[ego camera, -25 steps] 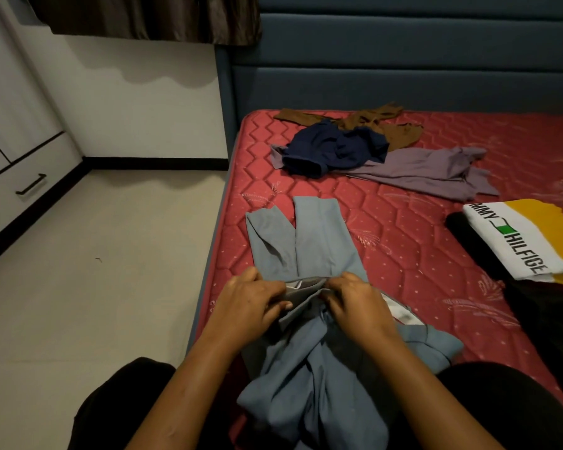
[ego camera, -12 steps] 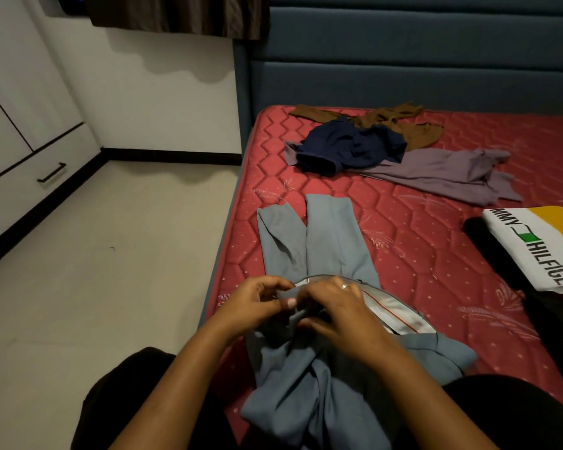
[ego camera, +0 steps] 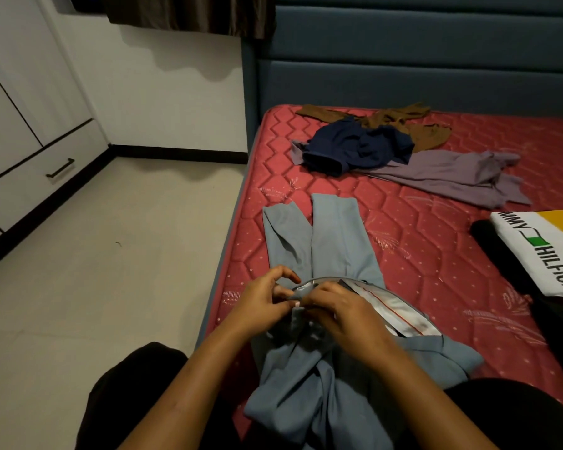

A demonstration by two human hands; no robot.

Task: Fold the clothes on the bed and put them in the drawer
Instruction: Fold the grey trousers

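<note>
Grey-blue trousers [ego camera: 332,241] lie along the near left side of the red mattress [ego camera: 436,254], legs pointing away from me. Their waistband is turned open, showing a pale lining. My left hand [ego camera: 264,303] pinches the waistband at its closure, and my right hand [ego camera: 342,316] grips the same spot from the right, fingers curled over the fabric. Farther back lie a navy garment [ego camera: 358,147], a brown garment [ego camera: 403,121] and a mauve garment [ego camera: 449,177]. A folded white and yellow shirt [ego camera: 546,248] sits on dark clothing at the right edge.
A white cabinet with a drawer and black handle [ego camera: 59,168] stands at the left across a pale floor [ego camera: 111,254]. A blue padded headboard [ego camera: 420,60] runs behind the bed. My dark-clad knees are at the bottom.
Both hands have come closer together at the waistband closure, and more of the pale lining shows on the right. The view has shifted slightly left.
</note>
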